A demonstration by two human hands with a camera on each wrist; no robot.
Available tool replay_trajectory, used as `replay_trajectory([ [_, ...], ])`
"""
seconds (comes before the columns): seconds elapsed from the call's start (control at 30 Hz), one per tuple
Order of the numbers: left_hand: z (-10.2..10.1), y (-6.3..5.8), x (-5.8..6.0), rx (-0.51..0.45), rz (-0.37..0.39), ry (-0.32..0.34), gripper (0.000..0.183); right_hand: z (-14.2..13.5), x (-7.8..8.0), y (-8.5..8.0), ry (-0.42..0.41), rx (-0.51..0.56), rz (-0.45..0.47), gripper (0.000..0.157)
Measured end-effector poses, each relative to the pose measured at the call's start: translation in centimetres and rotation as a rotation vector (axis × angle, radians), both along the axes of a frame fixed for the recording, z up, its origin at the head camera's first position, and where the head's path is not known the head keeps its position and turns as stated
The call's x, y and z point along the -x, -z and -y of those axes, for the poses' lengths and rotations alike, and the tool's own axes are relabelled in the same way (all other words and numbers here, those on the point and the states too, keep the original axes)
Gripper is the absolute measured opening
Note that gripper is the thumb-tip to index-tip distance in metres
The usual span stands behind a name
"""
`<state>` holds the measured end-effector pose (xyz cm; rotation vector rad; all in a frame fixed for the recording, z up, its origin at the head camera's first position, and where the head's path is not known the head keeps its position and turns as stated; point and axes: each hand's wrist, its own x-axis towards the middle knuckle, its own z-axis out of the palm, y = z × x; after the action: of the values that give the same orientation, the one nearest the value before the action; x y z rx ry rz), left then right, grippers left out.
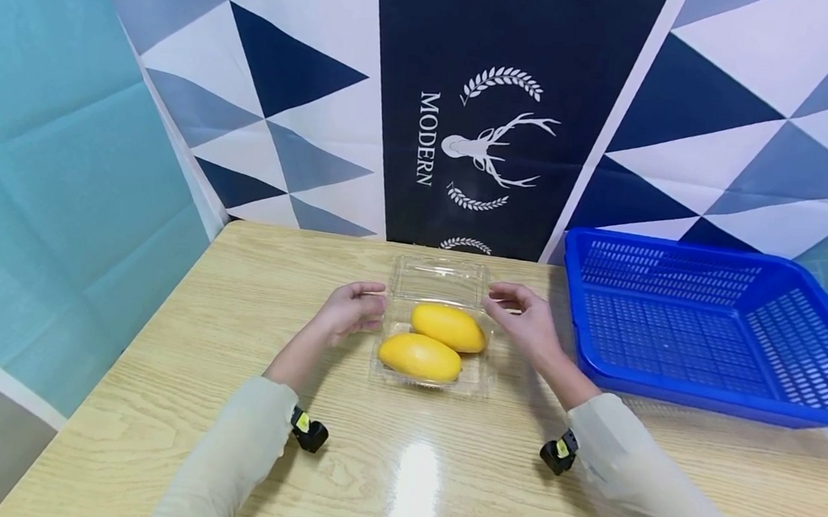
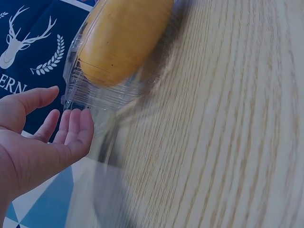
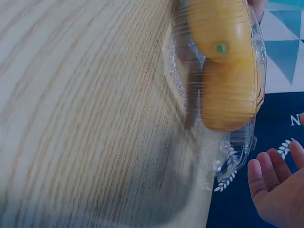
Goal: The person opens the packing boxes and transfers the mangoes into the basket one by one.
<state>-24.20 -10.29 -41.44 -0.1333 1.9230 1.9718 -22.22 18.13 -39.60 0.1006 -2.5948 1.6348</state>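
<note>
A clear plastic clamshell box (image 1: 474, 372) lies on the table with its lid (image 1: 441, 281) folded back on the far side. Inside rest two yellow mangoes, one nearer (image 1: 420, 358) and one farther (image 1: 448, 327), both lying on their sides. My left hand (image 1: 356, 311) is at the box's left side, fingers loosely bent and close to the plastic; whether they touch it is hard to tell. At the right side near the lid is my right hand (image 1: 523, 317), its thumb and fingers apart. In the right wrist view, the right hand's fingers (image 3: 270, 173) hold nothing.
A blue plastic basket (image 1: 669, 379) with slotted walls stands to the right. The wooden table (image 1: 180, 402) meets a patterned cloth (image 1: 492, 44) at its back edge. Each forearm wears a small black camera (image 1: 310, 434).
</note>
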Motion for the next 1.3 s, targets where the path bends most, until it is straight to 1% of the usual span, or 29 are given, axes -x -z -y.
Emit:
replay_trajectory([
  [0.23, -0.3, 0.2, 0.0, 0.0, 0.003, 0.008, 0.051, 0.6, -0.2, -0.1, -0.026, -0.023, -0.013, 0.041],
  [0.5, -0.3, 0.5, -0.2, 0.007, 0.015, 0.003, 0.048, 1.4, -0.4, -0.1, -0.096, -0.051, -0.034, 0.04],
  [0.7, -0.2, 0.8, -0.1, 0.005, 0.005, 0.006, 0.047, 2.0, -0.6, -0.3, -0.143, -0.085, -0.036, 0.043],
  [0.8, -0.1, 0.7, -0.1, 0.006, 0.005, 0.007, 0.047, 2.2, -0.7, -0.3, -0.178, -0.119, -0.038, 0.044],
  [1.03, 0.0, 0.7, -0.3, 0.016, 0.013, 0.013, 0.046, 2.9, -0.9, -0.6, -0.257, -0.244, -0.057, 0.044],
  [1.2, 0.0, 0.9, -0.2, 0.002, 0.02, 0.014, 0.046, 3.3, -1.0, -0.6, -0.287, -0.33, -0.057, 0.046],
  [1.3, 0.0, 1.0, -0.1, 0.001, 0.018, 0.019, 0.047, 3.5, -1.0, -0.6, -0.295, -0.352, -0.057, 0.047],
])
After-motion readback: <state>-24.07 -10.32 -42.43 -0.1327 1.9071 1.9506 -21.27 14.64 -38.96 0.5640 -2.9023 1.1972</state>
